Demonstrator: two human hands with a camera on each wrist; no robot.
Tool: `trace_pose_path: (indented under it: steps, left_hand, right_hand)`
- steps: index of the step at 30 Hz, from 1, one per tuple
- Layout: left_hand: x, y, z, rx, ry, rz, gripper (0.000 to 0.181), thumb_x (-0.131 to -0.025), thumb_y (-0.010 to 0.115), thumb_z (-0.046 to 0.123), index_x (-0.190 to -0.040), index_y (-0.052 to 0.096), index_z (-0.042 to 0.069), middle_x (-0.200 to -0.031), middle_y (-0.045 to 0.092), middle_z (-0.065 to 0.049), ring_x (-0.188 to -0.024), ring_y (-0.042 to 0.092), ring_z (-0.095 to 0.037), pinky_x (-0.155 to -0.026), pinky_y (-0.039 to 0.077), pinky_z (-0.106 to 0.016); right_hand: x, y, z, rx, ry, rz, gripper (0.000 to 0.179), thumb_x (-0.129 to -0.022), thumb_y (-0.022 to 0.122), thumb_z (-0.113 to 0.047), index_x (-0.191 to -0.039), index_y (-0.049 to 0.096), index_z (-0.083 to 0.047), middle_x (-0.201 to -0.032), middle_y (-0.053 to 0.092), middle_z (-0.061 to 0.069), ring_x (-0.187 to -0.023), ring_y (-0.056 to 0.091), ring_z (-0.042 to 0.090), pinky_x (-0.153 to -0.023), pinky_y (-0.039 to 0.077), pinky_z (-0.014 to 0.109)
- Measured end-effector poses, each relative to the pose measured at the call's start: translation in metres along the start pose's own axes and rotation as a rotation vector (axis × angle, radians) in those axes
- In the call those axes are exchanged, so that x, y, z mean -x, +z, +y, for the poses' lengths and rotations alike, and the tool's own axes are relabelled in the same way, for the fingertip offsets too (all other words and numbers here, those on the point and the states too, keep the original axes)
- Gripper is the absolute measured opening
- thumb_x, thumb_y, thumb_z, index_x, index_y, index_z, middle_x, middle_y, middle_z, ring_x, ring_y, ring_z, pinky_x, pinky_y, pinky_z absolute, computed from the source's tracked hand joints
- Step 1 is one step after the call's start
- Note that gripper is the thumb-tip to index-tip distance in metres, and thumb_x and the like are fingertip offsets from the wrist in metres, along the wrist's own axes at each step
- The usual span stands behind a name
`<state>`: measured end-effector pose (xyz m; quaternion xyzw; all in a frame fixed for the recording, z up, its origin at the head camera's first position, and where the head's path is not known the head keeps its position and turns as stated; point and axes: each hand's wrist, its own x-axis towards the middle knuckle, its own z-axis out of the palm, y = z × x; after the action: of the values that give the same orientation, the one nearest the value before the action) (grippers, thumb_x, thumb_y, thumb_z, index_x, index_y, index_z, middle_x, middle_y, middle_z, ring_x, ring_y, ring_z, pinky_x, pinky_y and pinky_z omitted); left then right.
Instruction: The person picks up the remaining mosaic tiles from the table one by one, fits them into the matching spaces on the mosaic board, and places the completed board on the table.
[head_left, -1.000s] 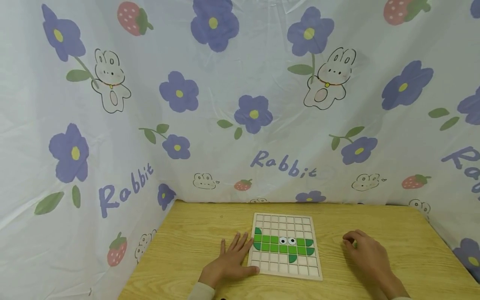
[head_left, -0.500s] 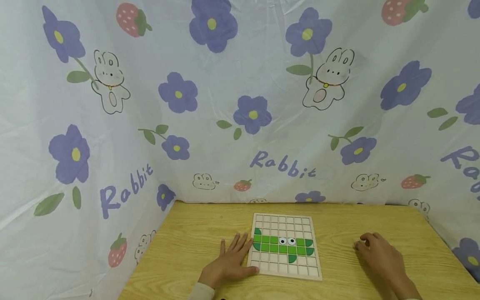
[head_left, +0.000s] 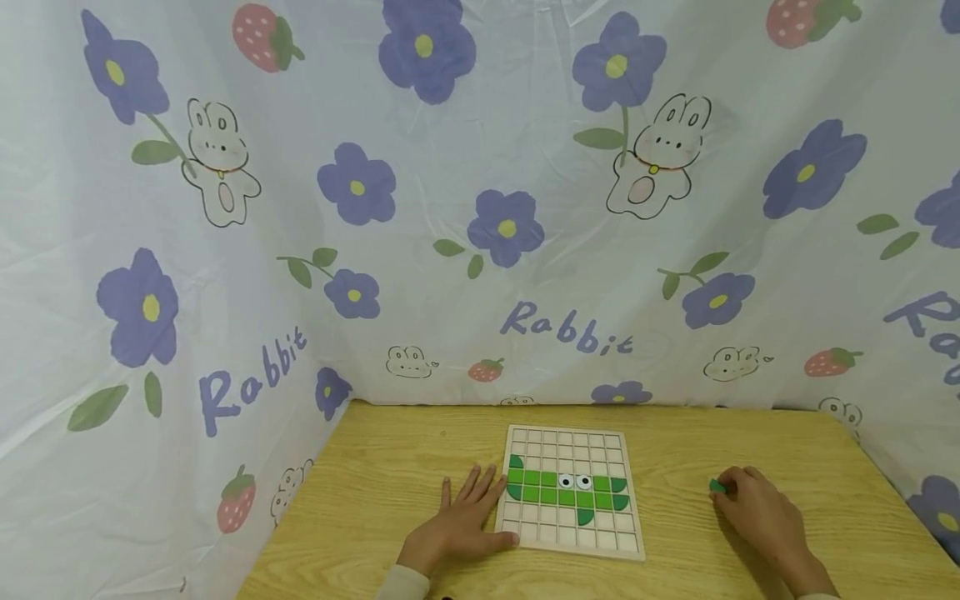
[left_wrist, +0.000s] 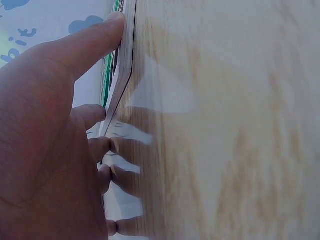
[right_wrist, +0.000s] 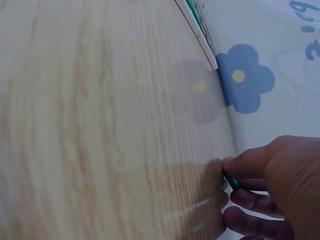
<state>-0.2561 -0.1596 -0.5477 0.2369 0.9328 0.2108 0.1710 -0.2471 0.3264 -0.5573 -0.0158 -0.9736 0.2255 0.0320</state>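
Observation:
A pale wooden grid board (head_left: pixel 555 533) lies on the table, with green square and rounded tiles and two eye tiles set in a row across its cells. My left hand (head_left: pixel 463 523) rests spread at the board's left side, fingertips at its edge and the thumb on its near left corner. In the left wrist view the thumb (left_wrist: pixel 95 42) lies against the board's edge (left_wrist: pixel 127 55). Off to the right of the board, my right hand (head_left: pixel 761 510) pinches a small dark green tile (head_left: pixel 717 486) between thumb and fingers, low over the table. In the right wrist view the tile (right_wrist: pixel 231 181) is mostly hidden by the fingers.
The wood-grain table (head_left: pixel 405 450) reaches back to a white curtain (head_left: pixel 420 300) printed with purple flowers, rabbits and strawberries. The curtain also hangs along the left and right sides.
My right hand has moved a little to the right, away from the board, and a green tile now shows at its fingertips. The left hand and the board have stayed still.

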Motion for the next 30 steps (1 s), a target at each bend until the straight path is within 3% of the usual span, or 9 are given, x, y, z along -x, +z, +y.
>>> trace_pose_path:
  steps: [6,13,25,30]
  left_hand:
    - [-0.0009,-0.0006,-0.0008,-0.004,0.003,0.003,0.097,-0.099,0.059,0.070,-0.173,0.019,0.022,-0.182,0.007,-0.008,-0.168,0.000,-0.038,-0.124,-0.008,-0.079]
    - [-0.0027,0.0002,-0.0031,0.001,0.002,0.003,0.096,-0.099,0.059,0.069,-0.173,0.019,0.022,-0.182,0.006,-0.008,-0.168,-0.001,-0.038,-0.124,-0.008,-0.079]
    - [-0.0011,0.0021,-0.0030,0.013,-0.003,0.009,0.097,-0.099,0.060,0.070,-0.173,0.019,0.022,-0.182,0.007,-0.007,-0.168,-0.001,-0.038,-0.125,-0.009,-0.078]
    - [-0.0011,0.0004,-0.0009,0.002,0.000,0.010,0.097,-0.099,0.060,0.069,-0.173,0.020,0.022,-0.182,0.008,-0.008,-0.168,0.000,-0.038,-0.125,-0.008,-0.078]
  right_hand:
    - [-0.0001,0.0007,-0.0003,-0.017,-0.014,0.014,0.029,-0.101,0.073,-0.026,-0.115,0.070,0.000,-0.104,0.069,0.013,-0.086,0.071,0.026,-0.063,0.057,0.043]
    - [-0.0002,0.0018,-0.0023,-0.006,-0.032,0.042,0.008,-0.101,0.071,-0.011,-0.107,0.067,-0.008,-0.100,0.071,0.008,-0.074,0.063,0.016,-0.057,0.049,0.036]
    - [0.0023,0.0057,-0.0024,0.008,-0.047,0.080,0.016,-0.102,0.068,-0.011,-0.115,0.075,-0.005,-0.101,0.068,0.012,-0.073,0.062,0.016,-0.054,0.048,0.035]
    - [0.0009,0.0022,-0.0037,-0.009,-0.026,0.058,0.026,-0.103,0.068,-0.013,-0.122,0.070,0.003,-0.104,0.073,0.015,-0.077,0.068,0.021,-0.057,0.053,0.038]
